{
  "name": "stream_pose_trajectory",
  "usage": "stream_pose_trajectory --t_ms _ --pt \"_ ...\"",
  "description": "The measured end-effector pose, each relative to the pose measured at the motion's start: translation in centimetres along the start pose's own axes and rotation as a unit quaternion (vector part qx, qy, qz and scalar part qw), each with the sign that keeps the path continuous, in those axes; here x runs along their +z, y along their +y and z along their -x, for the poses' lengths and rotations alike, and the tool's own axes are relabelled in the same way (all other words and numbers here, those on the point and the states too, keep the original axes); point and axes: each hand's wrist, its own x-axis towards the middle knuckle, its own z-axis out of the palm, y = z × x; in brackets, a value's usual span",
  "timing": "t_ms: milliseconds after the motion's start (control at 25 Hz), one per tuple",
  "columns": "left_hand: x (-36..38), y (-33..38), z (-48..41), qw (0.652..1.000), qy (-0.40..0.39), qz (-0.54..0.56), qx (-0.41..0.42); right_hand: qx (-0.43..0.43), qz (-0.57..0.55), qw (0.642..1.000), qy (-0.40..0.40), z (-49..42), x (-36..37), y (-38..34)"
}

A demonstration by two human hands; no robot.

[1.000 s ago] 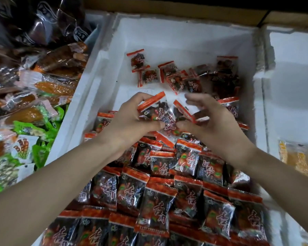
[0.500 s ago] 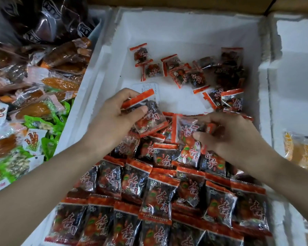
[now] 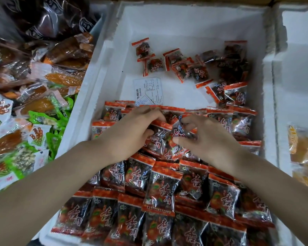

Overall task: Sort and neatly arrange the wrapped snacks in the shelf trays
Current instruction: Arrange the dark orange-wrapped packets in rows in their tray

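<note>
Snack packets pinched, one in left grip, one in right grip.

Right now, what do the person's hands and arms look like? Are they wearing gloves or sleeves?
No gloves. The left hand and the right hand are both bare, and I see no rings, watch or bracelet on them. The arms are bare too, as far as the picture shows, with no sleeves in view.

The left hand and right hand have lowered their snack packets onto the arranged rows.
</note>
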Motion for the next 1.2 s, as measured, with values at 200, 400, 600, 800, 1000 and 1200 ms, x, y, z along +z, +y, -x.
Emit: stream_pose_trajectory --t_ms 200,400,600,800,1000,1200 --pt "0.0 -0.7 0.5 0.992 -0.013 -0.119 0.049 0.030 -0.046 0.997 -0.050 -1.5 0.2 -0.4" --pt "0.6 -1.3 0.8 0.981 -0.016 -0.174 0.080 0.054 -0.085 0.995 -0.022 -1.3 -1.3 0.4" --pt "1.1 -1.5 0.7 0.976 -0.010 -0.190 0.102 0.063 -0.192 0.978 -0.054 -0.9 -1.3 -0.1" --pt "0.9 -1.5 0.8 0.985 0.024 -0.150 0.084 0.003 -0.070 0.995 -0.064 -0.6 0.3 -0.8" --pt "1.4 -1.0 1.0 0.989 -0.029 -0.134 0.050 -0.007 -0.039 0.999 -0.011 -0.2 0.8 -0.4" --pt "1.4 -1.0 1.0 0.990 -0.031 -0.133 0.041 0.004 -0.039 0.999 0.028 -0.3 1.5 0.1"
